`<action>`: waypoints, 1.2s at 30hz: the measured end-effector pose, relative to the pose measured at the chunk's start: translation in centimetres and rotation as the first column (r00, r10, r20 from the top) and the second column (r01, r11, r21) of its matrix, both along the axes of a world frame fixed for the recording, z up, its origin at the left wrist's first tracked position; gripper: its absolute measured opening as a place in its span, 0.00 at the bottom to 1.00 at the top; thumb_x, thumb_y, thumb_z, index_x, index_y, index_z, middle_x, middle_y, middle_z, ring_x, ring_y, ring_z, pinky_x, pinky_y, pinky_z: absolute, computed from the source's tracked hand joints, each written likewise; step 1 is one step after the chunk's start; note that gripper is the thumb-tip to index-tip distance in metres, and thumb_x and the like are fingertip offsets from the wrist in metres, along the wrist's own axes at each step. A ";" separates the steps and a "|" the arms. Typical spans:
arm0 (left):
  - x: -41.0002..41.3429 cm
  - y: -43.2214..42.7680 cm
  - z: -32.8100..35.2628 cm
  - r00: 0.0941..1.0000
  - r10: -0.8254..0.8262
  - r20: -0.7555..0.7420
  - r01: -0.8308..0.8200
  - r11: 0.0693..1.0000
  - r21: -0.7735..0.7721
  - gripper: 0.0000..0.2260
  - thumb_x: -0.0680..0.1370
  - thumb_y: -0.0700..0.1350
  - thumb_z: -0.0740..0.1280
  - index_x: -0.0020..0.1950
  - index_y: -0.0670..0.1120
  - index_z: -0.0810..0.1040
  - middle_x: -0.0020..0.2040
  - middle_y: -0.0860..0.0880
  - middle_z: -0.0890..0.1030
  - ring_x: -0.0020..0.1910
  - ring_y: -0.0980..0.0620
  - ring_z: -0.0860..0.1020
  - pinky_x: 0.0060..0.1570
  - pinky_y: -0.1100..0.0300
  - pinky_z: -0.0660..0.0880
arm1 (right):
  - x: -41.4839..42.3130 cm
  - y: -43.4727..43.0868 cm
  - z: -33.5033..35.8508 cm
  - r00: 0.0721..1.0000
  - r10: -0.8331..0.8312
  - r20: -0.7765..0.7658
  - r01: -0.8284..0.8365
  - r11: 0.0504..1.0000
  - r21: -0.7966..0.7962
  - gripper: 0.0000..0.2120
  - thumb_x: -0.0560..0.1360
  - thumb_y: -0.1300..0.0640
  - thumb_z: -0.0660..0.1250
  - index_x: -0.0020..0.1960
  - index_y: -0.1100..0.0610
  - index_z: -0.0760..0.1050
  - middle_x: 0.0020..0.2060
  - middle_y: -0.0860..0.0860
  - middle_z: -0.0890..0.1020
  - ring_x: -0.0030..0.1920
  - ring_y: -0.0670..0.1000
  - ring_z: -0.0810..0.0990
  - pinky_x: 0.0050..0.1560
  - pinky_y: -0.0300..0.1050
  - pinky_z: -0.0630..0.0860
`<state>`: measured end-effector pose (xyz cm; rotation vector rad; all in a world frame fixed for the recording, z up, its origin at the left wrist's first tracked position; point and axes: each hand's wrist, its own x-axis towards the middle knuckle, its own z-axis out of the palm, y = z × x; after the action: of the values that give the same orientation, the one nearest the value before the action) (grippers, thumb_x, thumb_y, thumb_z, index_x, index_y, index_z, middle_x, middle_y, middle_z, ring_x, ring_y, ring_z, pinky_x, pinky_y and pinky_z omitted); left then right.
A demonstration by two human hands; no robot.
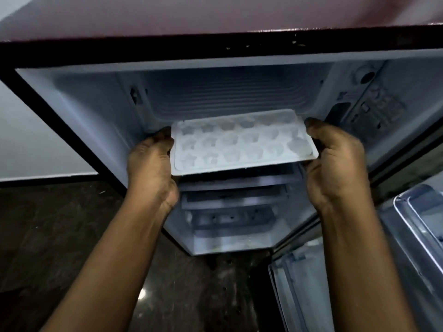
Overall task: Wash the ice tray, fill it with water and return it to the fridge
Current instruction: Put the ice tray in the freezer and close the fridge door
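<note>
Ice tray [242, 144] was held level at the mouth of the freezer compartment [96, 111]; open room above and behind, side walls near both short edges; left hand [151, 164] and right hand [335, 164] each had a grip clasped round one short edge; fridge door [407, 224] stood open at right.

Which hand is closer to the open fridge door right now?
Right. The right hand grips the right end of the ice tray, on the side of the open fridge door; the left hand grips its left end, across the tray from that door.
</note>
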<state>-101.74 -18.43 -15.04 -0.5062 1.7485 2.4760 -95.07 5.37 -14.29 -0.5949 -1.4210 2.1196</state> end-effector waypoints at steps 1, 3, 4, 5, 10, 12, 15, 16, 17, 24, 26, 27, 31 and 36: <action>-0.3 0.0 -0.1 0.999 -0.027 -0.024 0.028 1.000 0.005 0.14 0.81 0.30 0.62 0.62 0.37 0.83 0.55 0.41 0.87 0.46 0.46 0.88 0.37 0.57 0.83 | -0.6 0.0 0.0 1.000 0.018 -0.020 -0.018 1.000 0.009 0.11 0.73 0.64 0.68 0.52 0.67 0.84 0.48 0.59 0.85 0.55 0.65 0.85 0.58 0.59 0.80; -0.9 -0.1 -0.1 0.997 -0.060 -0.054 0.061 0.998 0.017 0.16 0.82 0.29 0.59 0.64 0.37 0.82 0.57 0.40 0.87 0.49 0.44 0.87 0.40 0.57 0.84 | -1.6 0.0 0.2 0.998 0.051 -0.048 -0.049 0.998 0.044 0.07 0.75 0.66 0.67 0.48 0.65 0.84 0.44 0.59 0.85 0.48 0.62 0.84 0.51 0.56 0.79; -1.2 -0.1 -0.1 0.996 -0.058 -0.066 0.060 0.998 0.023 0.16 0.82 0.28 0.58 0.62 0.36 0.82 0.56 0.40 0.87 0.49 0.44 0.87 0.40 0.57 0.84 | -2.0 0.1 0.4 0.997 0.057 -0.060 -0.054 0.997 0.059 0.07 0.75 0.67 0.66 0.46 0.64 0.84 0.43 0.58 0.85 0.46 0.60 0.84 0.48 0.54 0.79; -1.5 -0.1 0.1 0.995 -0.057 -0.080 0.060 0.998 0.032 0.15 0.81 0.27 0.58 0.60 0.34 0.81 0.56 0.39 0.86 0.48 0.44 0.87 0.40 0.57 0.84 | -2.3 0.2 0.5 0.996 0.060 -0.071 -0.055 0.996 0.067 0.08 0.75 0.67 0.66 0.44 0.63 0.84 0.41 0.57 0.85 0.44 0.58 0.84 0.46 0.52 0.79; -2.1 0.6 1.5 0.991 -0.070 -0.116 0.081 0.992 0.099 0.20 0.75 0.22 0.52 0.53 0.36 0.80 0.43 0.44 0.86 0.36 0.50 0.86 0.33 0.60 0.81 | -4.0 0.7 0.8 0.990 0.099 -0.098 -0.093 0.994 0.060 0.22 0.76 0.69 0.64 0.26 0.55 0.81 0.30 0.51 0.81 0.33 0.51 0.82 0.35 0.43 0.77; -2.2 1.2 1.8 0.989 -0.039 -0.139 0.053 0.994 0.097 0.21 0.75 0.21 0.50 0.45 0.40 0.78 0.31 0.51 0.84 0.30 0.54 0.84 0.28 0.63 0.79 | -4.4 0.8 0.8 0.990 0.114 -0.086 -0.109 0.992 0.060 0.25 0.77 0.69 0.63 0.24 0.54 0.80 0.28 0.50 0.81 0.31 0.50 0.81 0.33 0.41 0.77; -2.5 1.8 1.7 0.988 -0.014 -0.155 0.024 0.998 0.058 0.24 0.75 0.20 0.49 0.45 0.42 0.80 0.29 0.52 0.84 0.29 0.56 0.84 0.28 0.64 0.79 | -5.2 0.9 0.4 0.988 0.149 -0.047 -0.145 0.987 0.073 0.29 0.78 0.69 0.62 0.20 0.52 0.76 0.25 0.48 0.79 0.28 0.48 0.80 0.33 0.41 0.75; -2.8 1.9 1.7 0.988 -0.009 -0.155 0.017 0.999 0.050 0.24 0.75 0.20 0.49 0.46 0.42 0.80 0.30 0.51 0.85 0.29 0.56 0.84 0.28 0.64 0.79 | -5.3 0.9 0.4 0.988 0.152 -0.034 -0.149 0.986 0.073 0.30 0.78 0.69 0.62 0.19 0.52 0.75 0.24 0.47 0.78 0.27 0.47 0.79 0.32 0.41 0.75; -3.1 1.9 1.6 0.988 0.004 -0.155 0.003 0.999 0.045 0.24 0.76 0.21 0.50 0.46 0.42 0.81 0.30 0.51 0.85 0.30 0.56 0.84 0.28 0.64 0.79 | -5.6 1.1 0.3 0.989 0.149 -0.024 -0.147 0.987 0.071 0.30 0.78 0.69 0.62 0.19 0.52 0.74 0.24 0.47 0.77 0.27 0.46 0.78 0.32 0.41 0.74; -5.0 2.5 1.0 0.970 0.086 -0.228 -0.104 0.992 -0.070 0.15 0.82 0.29 0.64 0.53 0.46 0.85 0.45 0.52 0.85 0.34 0.62 0.83 0.34 0.69 0.77 | -7.3 2.1 0.7 0.989 0.142 0.028 -0.144 0.986 0.082 0.29 0.78 0.66 0.64 0.19 0.52 0.76 0.25 0.47 0.79 0.30 0.48 0.80 0.44 0.48 0.78; -5.0 2.8 1.1 0.962 0.077 -0.262 -0.108 0.988 -0.106 0.16 0.83 0.29 0.63 0.51 0.48 0.85 0.41 0.55 0.85 0.33 0.64 0.83 0.35 0.71 0.78 | -7.6 2.0 0.8 0.992 0.119 0.049 -0.124 0.985 0.120 0.27 0.78 0.65 0.65 0.21 0.51 0.78 0.26 0.47 0.81 0.31 0.47 0.81 0.48 0.49 0.79; -4.8 2.9 1.2 0.959 0.074 -0.274 -0.109 0.987 -0.116 0.17 0.82 0.28 0.63 0.50 0.48 0.85 0.40 0.57 0.86 0.35 0.64 0.84 0.37 0.70 0.79 | -7.8 1.9 0.8 0.995 0.086 0.047 -0.091 0.986 0.139 0.24 0.78 0.64 0.65 0.24 0.52 0.79 0.27 0.47 0.81 0.32 0.48 0.82 0.48 0.50 0.80; -4.5 2.8 0.6 0.939 -0.022 -0.342 -0.087 0.950 -0.300 0.19 0.83 0.33 0.62 0.68 0.48 0.83 0.64 0.52 0.84 0.64 0.55 0.81 0.64 0.63 0.78 | -7.9 1.1 0.0 0.992 -0.051 0.115 -0.007 0.890 0.455 0.12 0.76 0.54 0.69 0.54 0.60 0.83 0.49 0.55 0.86 0.49 0.53 0.85 0.52 0.41 0.79; -3.3 2.1 -2.2 0.704 -0.587 -0.400 -0.329 0.230 -0.916 0.29 0.85 0.57 0.54 0.84 0.47 0.63 0.86 0.43 0.56 0.85 0.39 0.50 0.83 0.43 0.49 | -6.0 -0.8 -4.0 0.965 -0.244 -0.099 0.154 0.218 0.964 0.26 0.80 0.51 0.64 0.74 0.63 0.74 0.70 0.60 0.78 0.71 0.61 0.75 0.71 0.59 0.72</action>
<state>-105.01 -16.32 -17.22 0.8016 3.3451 0.9682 -101.11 4.54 -18.26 -0.2736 -2.1806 0.6219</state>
